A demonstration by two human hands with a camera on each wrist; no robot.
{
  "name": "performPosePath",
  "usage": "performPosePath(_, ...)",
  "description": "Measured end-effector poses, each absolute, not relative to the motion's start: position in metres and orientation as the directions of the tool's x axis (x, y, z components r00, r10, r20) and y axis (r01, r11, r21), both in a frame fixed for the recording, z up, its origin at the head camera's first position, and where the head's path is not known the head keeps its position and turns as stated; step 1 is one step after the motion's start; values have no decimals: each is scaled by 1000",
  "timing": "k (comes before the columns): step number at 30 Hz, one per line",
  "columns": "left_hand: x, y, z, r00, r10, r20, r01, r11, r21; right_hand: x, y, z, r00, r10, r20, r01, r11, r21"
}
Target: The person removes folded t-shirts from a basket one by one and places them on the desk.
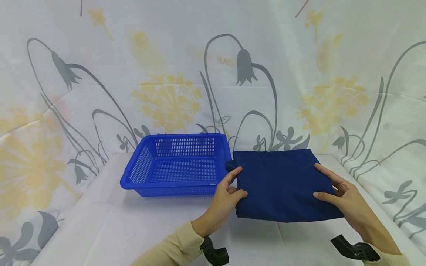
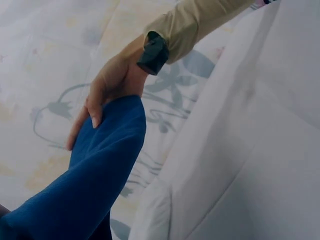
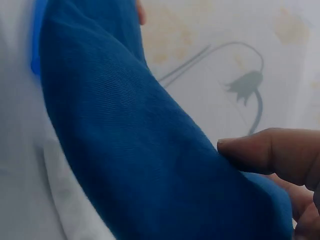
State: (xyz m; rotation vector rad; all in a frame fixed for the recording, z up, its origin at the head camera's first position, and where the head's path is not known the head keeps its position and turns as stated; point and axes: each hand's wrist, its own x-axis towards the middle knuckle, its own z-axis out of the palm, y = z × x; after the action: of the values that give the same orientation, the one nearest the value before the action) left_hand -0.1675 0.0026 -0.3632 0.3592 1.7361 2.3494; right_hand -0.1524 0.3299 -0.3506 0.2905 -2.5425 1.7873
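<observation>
A folded navy blue cloth (image 1: 283, 184) is held up between both hands, to the right of a blue plastic basket (image 1: 179, 190). At its left edge my left hand (image 1: 221, 201) pinches it, with the thumb and forefinger on the face turned to me. My right hand (image 1: 346, 199) grips the right edge, thumb on the near face and other fingers partly behind. In the left wrist view the cloth (image 2: 95, 165) sags in a curve towards the right hand (image 2: 117, 77). The right wrist view shows the right thumb and fingers at the margin of the cloth (image 3: 135, 135).
The basket has slatted walls and its inside shows only its own mesh bottom. It stands on a white covered table (image 1: 100, 221). Behind hangs a white curtain (image 1: 186, 48) printed with grey and yellow flowers. Black straps (image 1: 214, 253) sit on both wrists.
</observation>
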Motion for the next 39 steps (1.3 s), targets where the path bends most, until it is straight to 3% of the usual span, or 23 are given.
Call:
performPosePath(13, -159, 37, -392, -952, 305, 35, -39, -231, 972, -144, 366, -371, -995, -94, 22, -61, 436, -898)
performPosePath(25, -161, 67, -413, -953, 304, 17, -38, -174, 984, -141, 387, -391, -996, -43, -83, 56, 440, -896)
performPosePath(39, -146, 79, -427, -956, 253, -147, -180, -115, 977, -139, 401, -410, -971, -77, -225, 173, 420, -891)
